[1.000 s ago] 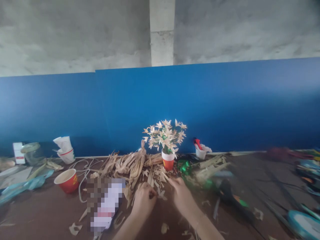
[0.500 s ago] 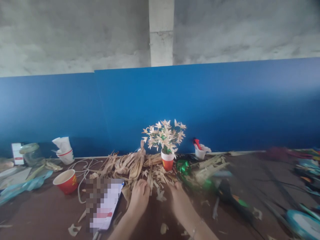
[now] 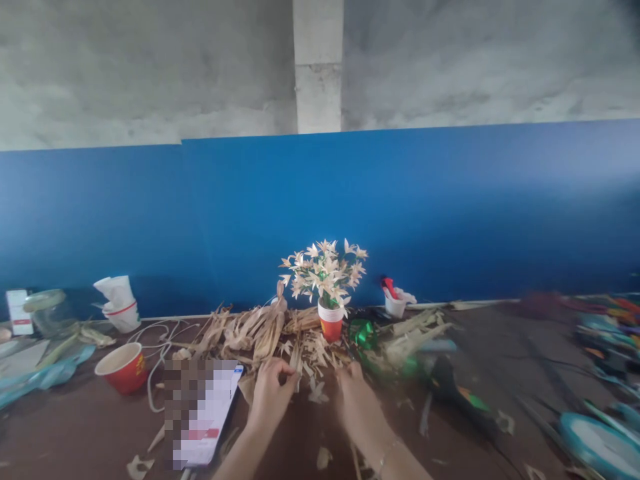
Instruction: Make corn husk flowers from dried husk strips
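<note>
Cream flowers (image 3: 325, 270): a full, rounded bunch with pointed petals stood upright on green stems, looking complete or nearly so.
Red-and-white cup (image 3: 331, 328): it held the bunch at the back of the table (image 3: 290, 447), beyond both hands and near the blue wall (image 3: 240, 227).
Left hand (image 3: 273, 387): low at the near edge of the heap, fingers curled, thumb close to forefinger; whether a thin strip was pinched there could not be told.
Right hand (image 3: 356, 393): it faced the left hand across a gap, fingers bent inward; whether it gripped anything could not be made out.
Loose flower (image 3: 317, 392): one pale, star-shaped piece lay flat between the hands, touching neither, with no stem visible; it seemed shaped but not joined to anything.
Dry husks (image 3: 255, 333): a tan, crumpled heap spread left of the cup, much of it apparently uncut.
Pale scraps (image 3: 315, 353): small strips lay in front of the cup; they looked cut, though not put together.
Green ribbon (image 3: 364, 333): a shiny bundle lay just right of the cup, seemingly unused.
Phone (image 3: 213, 420): it lay left of the left hand, its screen partly masked.
Dark tool (image 3: 445, 383): it lay right of the right hand, untouched, too blurred to name.
</note>
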`<move>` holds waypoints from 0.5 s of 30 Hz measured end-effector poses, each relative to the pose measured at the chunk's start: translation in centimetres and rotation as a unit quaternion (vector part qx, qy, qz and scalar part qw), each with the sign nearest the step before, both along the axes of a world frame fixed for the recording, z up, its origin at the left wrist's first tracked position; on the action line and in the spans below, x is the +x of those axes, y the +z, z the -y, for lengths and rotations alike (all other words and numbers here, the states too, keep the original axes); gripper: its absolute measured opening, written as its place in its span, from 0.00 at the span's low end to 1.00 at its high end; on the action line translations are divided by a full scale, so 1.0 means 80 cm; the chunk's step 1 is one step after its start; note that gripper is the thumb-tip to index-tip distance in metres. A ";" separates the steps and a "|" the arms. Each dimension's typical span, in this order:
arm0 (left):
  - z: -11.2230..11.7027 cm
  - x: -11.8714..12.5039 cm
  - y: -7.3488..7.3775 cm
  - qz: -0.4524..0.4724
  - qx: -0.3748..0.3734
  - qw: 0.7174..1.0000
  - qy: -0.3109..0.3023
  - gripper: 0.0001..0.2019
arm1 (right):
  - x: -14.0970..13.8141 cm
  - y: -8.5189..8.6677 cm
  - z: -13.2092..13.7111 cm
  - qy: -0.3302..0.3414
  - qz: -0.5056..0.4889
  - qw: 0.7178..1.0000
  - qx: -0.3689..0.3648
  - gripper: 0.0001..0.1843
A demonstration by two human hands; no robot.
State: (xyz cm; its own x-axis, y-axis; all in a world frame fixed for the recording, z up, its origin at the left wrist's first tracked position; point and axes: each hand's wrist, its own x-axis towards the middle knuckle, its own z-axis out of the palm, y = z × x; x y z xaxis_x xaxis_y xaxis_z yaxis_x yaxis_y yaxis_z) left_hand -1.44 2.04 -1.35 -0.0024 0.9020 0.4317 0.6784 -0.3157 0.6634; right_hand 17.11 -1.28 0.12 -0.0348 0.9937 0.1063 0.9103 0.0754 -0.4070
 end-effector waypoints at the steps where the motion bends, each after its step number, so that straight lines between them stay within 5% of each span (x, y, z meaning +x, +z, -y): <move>1: 0.001 0.000 0.000 0.000 -0.005 1.000 -0.004 0.08 | 0.000 0.001 0.000 0.003 0.000 1.000 0.005 0.26; 9: 0.003 -0.001 0.000 0.044 -0.013 0.999 -0.027 0.09 | 0.009 0.016 -0.001 -0.017 0.008 0.999 0.036 0.17; 15: 0.005 0.001 0.005 0.037 -0.002 0.998 -0.057 0.15 | 0.054 0.039 -0.018 -0.114 0.001 0.992 0.059 0.16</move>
State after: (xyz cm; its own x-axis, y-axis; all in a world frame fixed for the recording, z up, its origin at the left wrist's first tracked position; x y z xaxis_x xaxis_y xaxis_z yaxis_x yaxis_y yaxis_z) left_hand -1.32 1.67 -0.97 0.0679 0.9000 0.4306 0.5875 -0.3849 0.7119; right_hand 21.42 0.14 3.28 0.1882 0.9565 0.2228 0.9104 -0.0848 -0.4049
